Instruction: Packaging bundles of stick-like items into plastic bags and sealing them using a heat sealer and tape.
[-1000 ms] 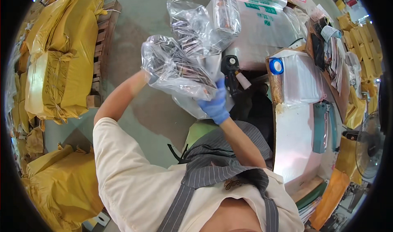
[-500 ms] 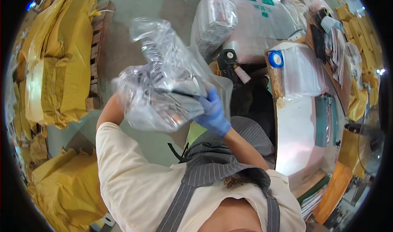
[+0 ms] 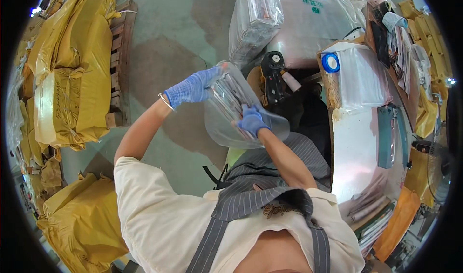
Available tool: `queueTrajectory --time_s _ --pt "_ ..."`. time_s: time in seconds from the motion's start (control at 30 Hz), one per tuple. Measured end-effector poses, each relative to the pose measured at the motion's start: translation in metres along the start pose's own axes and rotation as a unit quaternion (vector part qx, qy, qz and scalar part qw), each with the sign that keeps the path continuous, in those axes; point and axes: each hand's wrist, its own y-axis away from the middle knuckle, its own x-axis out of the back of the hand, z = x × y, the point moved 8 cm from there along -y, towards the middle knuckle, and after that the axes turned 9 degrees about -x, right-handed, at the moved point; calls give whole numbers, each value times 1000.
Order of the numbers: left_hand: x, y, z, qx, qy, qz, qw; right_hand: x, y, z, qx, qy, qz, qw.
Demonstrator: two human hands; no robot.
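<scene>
Both my hands wear blue gloves. In front of me is a smooth, translucent plastic holder with a rounded rim [image 3: 215,139]; whether it is a tub or a stiff bag I cannot tell. A bundle of flat items in shiny clear plastic [image 3: 229,95] lies slanted within it. My left hand [image 3: 194,87] is closed at the bundle's far end, its fingertips partly hidden. Lower down, my right hand [image 3: 252,120] is closed on the bundle's near right side, fingers curled over it. What the items inside are cannot be made out.
A black tape dispenser [image 3: 274,75] stands just beyond, beside clear-wrapped packs [image 3: 255,25]. At right, a white worktop [image 3: 354,147] carries clear bags [image 3: 361,80], a blue tape roll [image 3: 331,63] and a grey-green tool [image 3: 387,137]. Yellow wrapped parcels [image 3: 79,99] sit by a wooden pallet [image 3: 120,66] at left.
The large crumpled clear plastic in my hands has come down and no longer billows up. My left hand, hidden behind it before, now shows. My right hand has moved slightly right and down.
</scene>
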Motion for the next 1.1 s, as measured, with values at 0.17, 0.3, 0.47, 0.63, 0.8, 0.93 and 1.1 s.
queueTrajectory --time_s 0.17,0.3,0.47,0.63,0.8,0.93,1.1 --pt "20 45 -50 111 123 88 982 19 124 -2 233 -106 -9 967" --pt "54 22 -37 84 134 112 981 33 115 37 51 235 3 971" --pt "103 18 23 127 181 184 958 127 209 -14 165 174 278 930" --pt "101 -10 -51 77 -116 96 986 107 140 35 32 227 133 964" --pt "13 -130 61 28 22 123 992 124 195 119 60 -32 327 943" --pt "-90 -218 161 -185 -58 -12 981 154 302 239 -92 -169 500 845" --pt "-343 -302 253 -220 136 -290 921 102 600 437 -371 -6 739 562"
